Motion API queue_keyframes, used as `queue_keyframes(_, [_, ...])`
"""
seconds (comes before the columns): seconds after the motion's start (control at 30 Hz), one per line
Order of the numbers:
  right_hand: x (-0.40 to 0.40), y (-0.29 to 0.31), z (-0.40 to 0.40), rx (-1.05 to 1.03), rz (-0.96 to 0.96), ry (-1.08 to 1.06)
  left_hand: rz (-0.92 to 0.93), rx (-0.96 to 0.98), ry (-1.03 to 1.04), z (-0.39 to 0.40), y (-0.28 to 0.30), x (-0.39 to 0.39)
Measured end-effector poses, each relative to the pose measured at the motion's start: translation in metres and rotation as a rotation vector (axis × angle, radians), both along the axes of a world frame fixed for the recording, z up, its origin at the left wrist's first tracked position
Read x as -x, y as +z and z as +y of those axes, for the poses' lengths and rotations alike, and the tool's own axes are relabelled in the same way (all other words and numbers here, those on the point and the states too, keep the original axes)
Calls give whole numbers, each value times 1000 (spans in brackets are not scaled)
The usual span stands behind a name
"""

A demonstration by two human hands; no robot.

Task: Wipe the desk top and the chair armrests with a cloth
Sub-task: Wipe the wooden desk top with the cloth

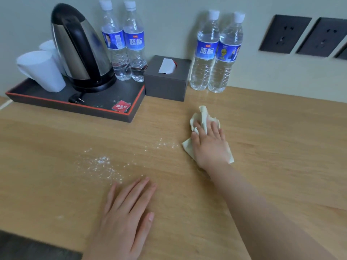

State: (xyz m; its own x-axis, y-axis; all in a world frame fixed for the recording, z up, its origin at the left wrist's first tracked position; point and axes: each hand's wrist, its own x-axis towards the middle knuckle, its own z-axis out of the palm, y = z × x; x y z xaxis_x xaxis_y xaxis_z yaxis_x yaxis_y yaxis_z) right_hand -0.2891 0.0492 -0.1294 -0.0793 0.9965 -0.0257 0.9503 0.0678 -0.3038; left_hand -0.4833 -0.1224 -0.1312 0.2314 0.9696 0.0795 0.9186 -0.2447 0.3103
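Observation:
The light wooden desk top [272, 147] fills the view. My right hand [210, 145] presses flat on a crumpled cream cloth [203, 117] in the middle of the desk, fingers spread over it, with cloth showing beyond the fingertips and by the wrist. White powder [101, 164] is scattered on the wood left of the cloth, with a thinner patch [163, 144] closer to it. My left hand [125, 216] rests flat on the desk near the front edge, fingers apart, holding nothing. No chair armrest is in view.
A black tray [105, 111] at back left carries a steel kettle [82, 49], white cups [43, 70] and two water bottles [124, 44]. A dark tissue box [165, 85] and two more bottles [216, 53] stand against the wall. Wall sockets [283, 34] sit at right.

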Motion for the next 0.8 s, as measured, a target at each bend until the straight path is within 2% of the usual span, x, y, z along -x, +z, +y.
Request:
queue_keyframes(0.13, [33, -5, -30, -12, 10, 313, -1, 0, 17, 1, -1, -2])
queue_keyframes(0.23, [5, -5, -68, -8, 33, 490, 9, 8, 12, 2, 1, -2])
queue_keyframes(0.3, [-23, -5, -91, -1, 18, 512, 27, 11, 10, 2, 2, -2])
queue_keyframes(0.37, [-54, -4, -109, 8, -16, 415, 29, 20, 14, 2, 3, -2])
queue_keyframes(0.5, [-95, 1, -129, 35, -126, -64, 46, 21, 20, 4, 1, 0])
queue_keyframes(0.57, [-87, 1, -127, 47, -80, -248, 28, 27, 26, 6, 1, 2])
queue_keyframes(0.67, [-52, -2, -111, 31, -36, -343, -9, 36, 57, 8, 2, 5])
queue_keyframes(0.8, [-1, -8, -89, -19, 23, -332, -2, 42, 65, 16, 4, 19])
